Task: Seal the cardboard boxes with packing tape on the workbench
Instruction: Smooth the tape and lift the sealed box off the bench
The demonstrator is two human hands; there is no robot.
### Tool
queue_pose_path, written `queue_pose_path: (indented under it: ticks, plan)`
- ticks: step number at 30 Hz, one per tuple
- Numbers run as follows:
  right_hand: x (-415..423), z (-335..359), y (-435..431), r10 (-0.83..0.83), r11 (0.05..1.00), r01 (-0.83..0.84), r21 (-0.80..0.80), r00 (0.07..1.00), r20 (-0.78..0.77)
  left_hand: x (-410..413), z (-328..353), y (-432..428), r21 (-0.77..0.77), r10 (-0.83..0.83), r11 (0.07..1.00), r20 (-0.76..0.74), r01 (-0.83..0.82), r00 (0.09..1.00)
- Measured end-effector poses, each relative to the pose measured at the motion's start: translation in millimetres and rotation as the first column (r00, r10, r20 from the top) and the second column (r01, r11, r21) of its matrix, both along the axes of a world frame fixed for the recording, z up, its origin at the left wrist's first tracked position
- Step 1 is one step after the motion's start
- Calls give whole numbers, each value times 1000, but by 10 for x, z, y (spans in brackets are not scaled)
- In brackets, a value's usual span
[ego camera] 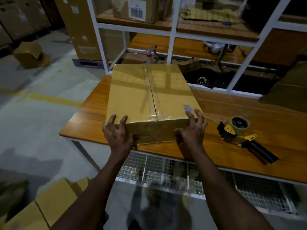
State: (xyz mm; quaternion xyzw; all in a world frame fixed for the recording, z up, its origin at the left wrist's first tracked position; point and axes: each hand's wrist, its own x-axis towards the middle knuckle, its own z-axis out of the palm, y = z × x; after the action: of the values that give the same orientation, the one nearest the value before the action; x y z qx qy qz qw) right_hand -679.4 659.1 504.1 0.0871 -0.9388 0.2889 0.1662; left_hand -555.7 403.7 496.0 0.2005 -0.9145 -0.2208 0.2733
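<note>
A closed cardboard box [149, 97] sits at the left end of the wooden surface [249, 165], its near face just behind the front edge. Clear tape [152, 90] runs along its top seam and folds down over the near face. The left hand [117, 131] wraps the box's near left corner, its grip curled with fingertips on the top and thumb on the front face. The right hand [192, 130] holds the near right corner the same way, fingers spread over the top edge beside a small purple striped mark [187, 107] too blurred to read. A yellow tape dispenser [239, 131] lies by the front edge, apart from the box. On the shelf behind, a carton carries a white barcode label [137, 8], its print illegible
</note>
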Motion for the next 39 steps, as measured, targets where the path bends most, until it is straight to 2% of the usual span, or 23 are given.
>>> queue_pose_path:
  ticks: [5, 12, 21, 27, 31, 33, 35, 37, 38, 39]
  plan:
    - [150, 152, 312, -41, 999, 40, -12, 990, -138, 99, 175, 288, 26, 27, 999, -103, -24, 994]
    - [188, 668, 1316, -154, 987, 137, -84, 955, -253, -56, 760, 1214, -37, -75, 997, -240, 68, 968]
    - [353, 1289, 3519, -432, 897, 379, -226, 859, -276, -643, 1451, 3223, -222, -369, 927, -392, 302, 843]
    - [595, 1456, 5198, -593, 805, 538, -248, 735, -329, -952, 1572, 4900, -196, -535, 844, -369, 499, 760]
    - [737, 1342, 6112, -680, 732, 648, -211, 669, -301, -1073, 1460, 5879, -111, -627, 776, -242, 621, 740]
    - [791, 1142, 6422, -723, 688, 709, -152, 653, -228, -1117, 1300, 6236, -62, -689, 725, -84, 686, 720]
    - [808, 820, 6609, -765, 644, 765, -11, 644, -18, -1165, 1020, 6478, -33, -758, 627, 207, 778, 619]
    - [800, 504, 6689, -764, 641, 740, 206, 588, 265, -1180, 743, 6626, 2, -727, 528, 517, 849, 451]
    - [786, 398, 6713, -760, 644, 712, 281, 550, 347, -1188, 646, 6672, 2, -693, 504, 598, 864, 404]
    - [768, 369, 6717, -758, 645, 693, 321, 532, 377, -1198, 609, 6699, -7, -674, 500, 625, 866, 393]
